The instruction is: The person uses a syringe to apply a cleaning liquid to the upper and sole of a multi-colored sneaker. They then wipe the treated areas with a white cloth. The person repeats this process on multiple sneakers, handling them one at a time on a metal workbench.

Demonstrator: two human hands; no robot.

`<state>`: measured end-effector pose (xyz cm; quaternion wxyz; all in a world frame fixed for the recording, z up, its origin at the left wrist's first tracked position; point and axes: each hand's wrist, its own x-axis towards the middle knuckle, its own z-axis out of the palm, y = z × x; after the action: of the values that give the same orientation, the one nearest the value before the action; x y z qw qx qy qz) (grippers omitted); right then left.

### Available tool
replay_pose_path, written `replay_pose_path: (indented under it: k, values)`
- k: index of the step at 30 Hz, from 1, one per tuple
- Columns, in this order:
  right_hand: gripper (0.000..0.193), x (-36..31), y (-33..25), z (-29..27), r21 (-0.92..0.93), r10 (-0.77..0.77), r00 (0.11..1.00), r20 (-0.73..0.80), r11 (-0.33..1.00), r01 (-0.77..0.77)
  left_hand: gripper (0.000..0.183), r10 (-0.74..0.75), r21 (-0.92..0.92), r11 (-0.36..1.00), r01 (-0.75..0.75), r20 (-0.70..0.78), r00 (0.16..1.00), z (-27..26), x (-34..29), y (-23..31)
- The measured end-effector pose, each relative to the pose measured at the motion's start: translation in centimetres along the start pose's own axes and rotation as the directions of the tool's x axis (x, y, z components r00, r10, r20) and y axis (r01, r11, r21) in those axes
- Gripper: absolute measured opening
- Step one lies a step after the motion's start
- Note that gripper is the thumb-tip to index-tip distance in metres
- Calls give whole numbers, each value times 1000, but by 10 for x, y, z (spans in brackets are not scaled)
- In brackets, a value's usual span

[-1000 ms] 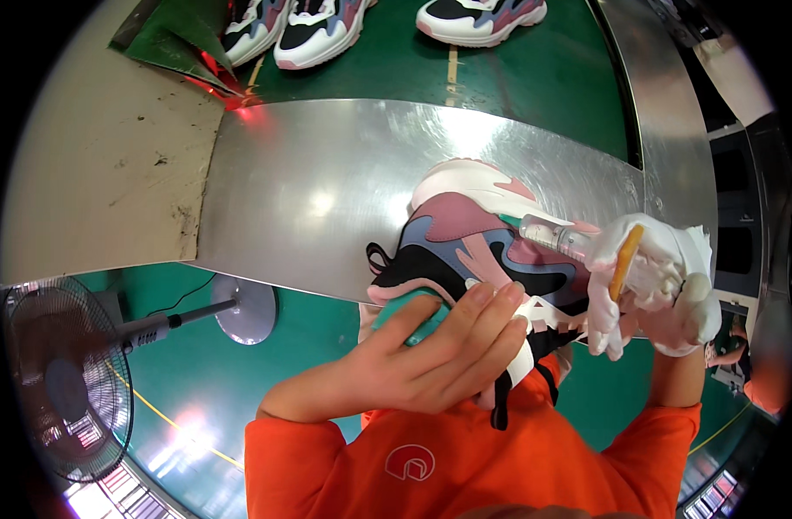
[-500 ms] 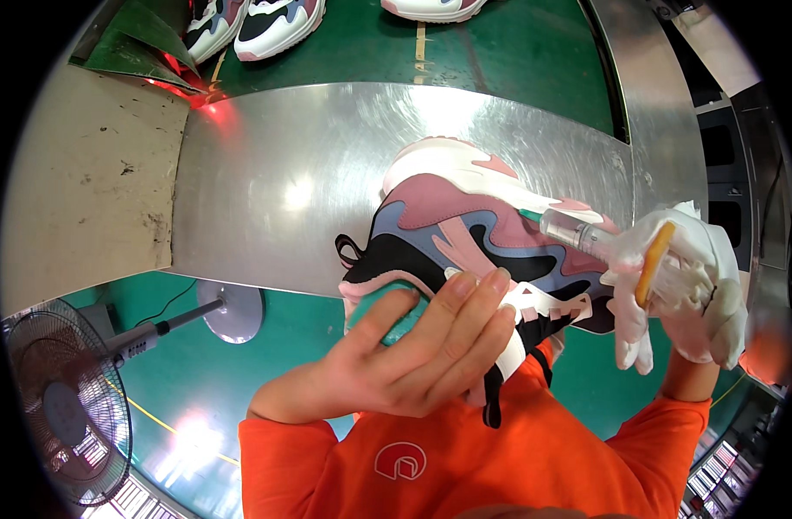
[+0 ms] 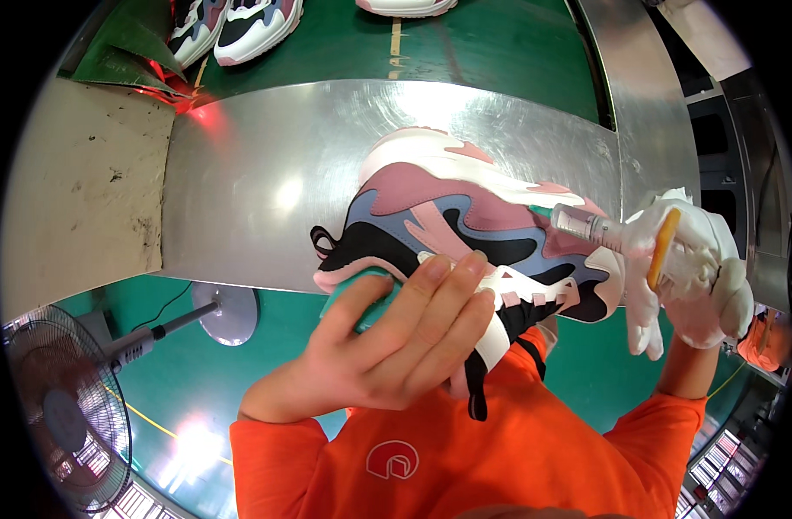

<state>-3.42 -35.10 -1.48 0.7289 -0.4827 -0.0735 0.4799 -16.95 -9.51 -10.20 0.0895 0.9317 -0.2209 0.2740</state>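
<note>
A sneaker (image 3: 465, 225) in white, pink, blue and black lies tilted on its side above the metal table's near edge, its sole turned away from me. My bare left hand (image 3: 396, 333) grips it at the collar and tongue, with the fingers over the laces. Inside the collar a teal-green filling (image 3: 361, 298) shows partly behind that hand. In my white-gloved right hand (image 3: 694, 268) is a clear syringe (image 3: 590, 227) with a green tip. This tip is at the seam between upper and sole, near the forefoot; whether it touches is hard to tell. A yellow-orange band (image 3: 664, 249) crosses the glove.
Beyond the metal table (image 3: 240, 190) runs a green conveyor belt (image 3: 491, 52) carrying several similar shoes (image 3: 258, 30). A beige box-like panel (image 3: 93, 173) stands at the left. Below it are a standing fan (image 3: 63, 415) and its round grey base (image 3: 227, 313) on the green floor.
The sneaker and my left hand have shifted slightly left in view. My right hand and the syringe have moved a little right, and the tip sits farther toward the shoe's toe.
</note>
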Motion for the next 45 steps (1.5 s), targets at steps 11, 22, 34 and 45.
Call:
replay_pose_path:
  k: [11, 22, 34, 45]
  values:
    - [88, -11, -1, -33, -88, -94, 979, 183, 990, 112, 19, -1, -12, 1000, 1, 33, 999, -1, 7, 0]
    - [90, -36, 6, -37, -133, -158, 983, -95, 980, 144, 14, 12, 22, 1000, -14, 96, 995, -4, 16, -2]
    - [85, -53, 29, -81, 16, -289, 949, 130, 957, 289, 18, 4, 48, 999, -9, 118, 993, -2, 24, 1]
    - [89, -63, 36, -82, -33, -297, 953, -56, 955, 295, 21, -11, 74, 997, 0, 142, 990, -2, 31, 8]
